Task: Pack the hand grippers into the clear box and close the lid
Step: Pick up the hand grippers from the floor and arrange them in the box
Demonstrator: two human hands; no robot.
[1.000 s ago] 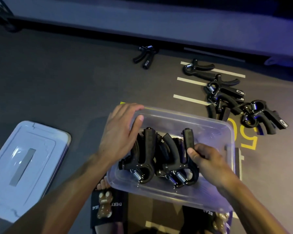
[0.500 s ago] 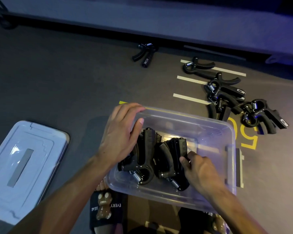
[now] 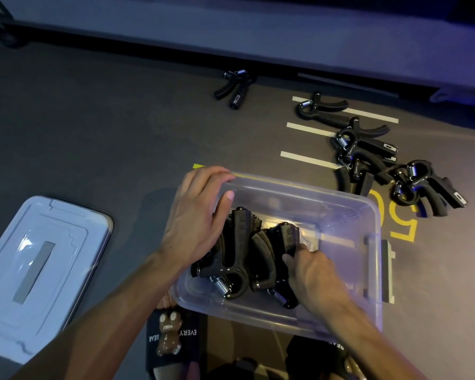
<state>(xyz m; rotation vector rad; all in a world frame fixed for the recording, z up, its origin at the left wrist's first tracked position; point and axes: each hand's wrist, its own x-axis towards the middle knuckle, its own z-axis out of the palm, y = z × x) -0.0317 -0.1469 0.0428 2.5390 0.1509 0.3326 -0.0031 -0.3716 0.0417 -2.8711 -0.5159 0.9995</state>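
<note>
The dark floor [image 3: 93, 138] fills the view, with white stripes and a yellow number painted at 2 o'clock. On it, at 8 o'clock, lies the lid [image 3: 39, 272], flat and well apart from the box. The clear box [image 3: 340, 215] stands open just below the centre, toward 5 o'clock. Inside it two black hand grippers [image 3: 239, 253] lie side by side, touching, with their springs toward the person. The left hand [image 3: 195, 223] rests over the far left corner of the box, fingers bent over the rim and thumb inside; it is curled on the rim. The right hand [image 3: 310, 272] is inside the box, fingers closed around the handle of the right gripper. A pile of grippers [image 3: 381, 163] lies at 2 o'clock, near the box. One single gripper [image 3: 235, 87] lies alone at 12 o'clock.
</note>
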